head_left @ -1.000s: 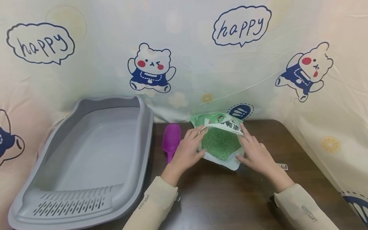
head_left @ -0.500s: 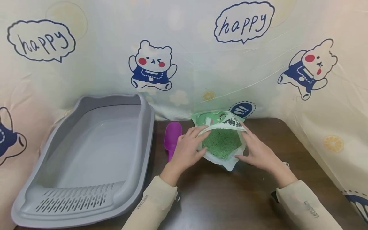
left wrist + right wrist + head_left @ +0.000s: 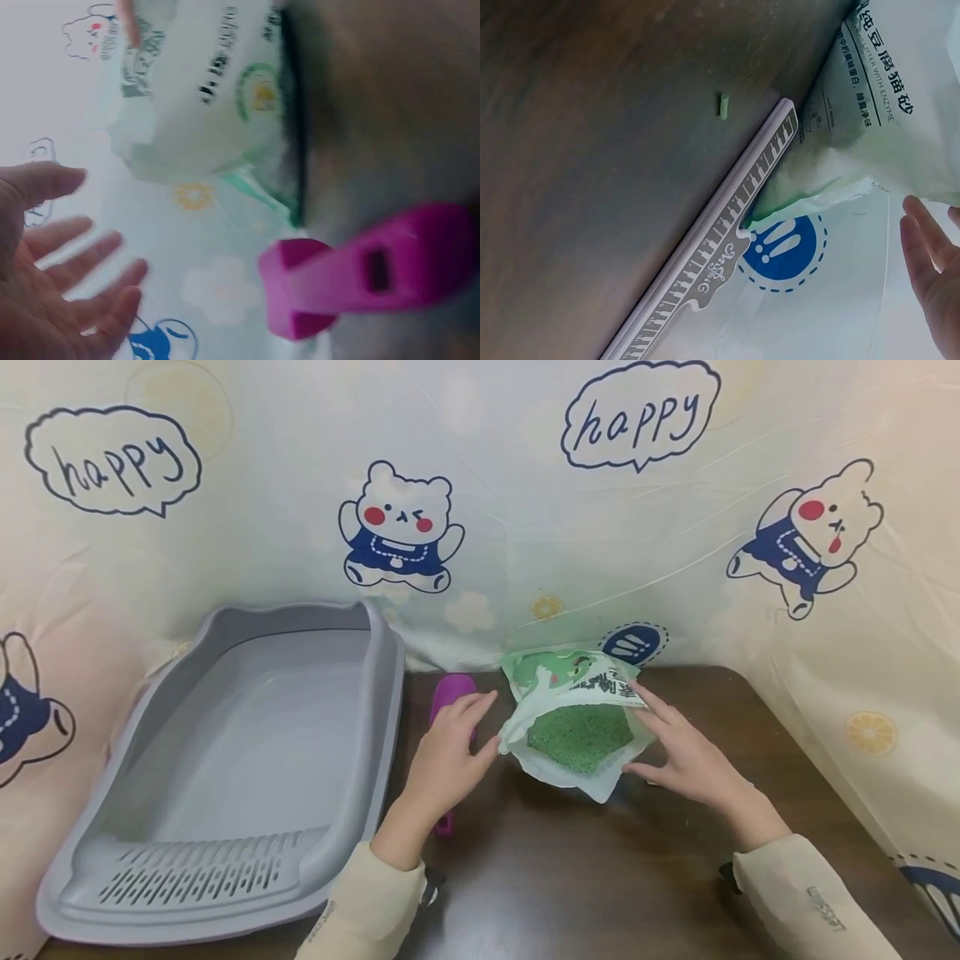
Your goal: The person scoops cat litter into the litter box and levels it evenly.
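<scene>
An open bag of cat litter (image 3: pixel 551 693), full of green pellets (image 3: pixel 581 739), stands on the dark table. My left hand (image 3: pixel 450 752) is off the bag, just left of it, fingers spread and holding nothing; in the left wrist view a gap separates the hand (image 3: pixel 67 277) from the bag (image 3: pixel 217 90). Below that hand lies a purple scoop (image 3: pixel 452 689), partly hidden in the head view. At the bag's right edge is my right hand (image 3: pixel 686 756), its fingers extended. In the right wrist view its fingertips (image 3: pixel 913 206) are at the bag's side.
A large grey litter box (image 3: pixel 262 735) with a slotted front ledge fills the table's left side. Beside the bag lies a long clip (image 3: pixel 720 240) with a piano-key print, near a loose green pellet (image 3: pixel 724 106). A printed cloth (image 3: pixel 510 527) hangs behind.
My left hand has let go of the bag's left edge and moved left, over the scoop. The bag's left rim has folded inward. My right hand stays by the right edge.
</scene>
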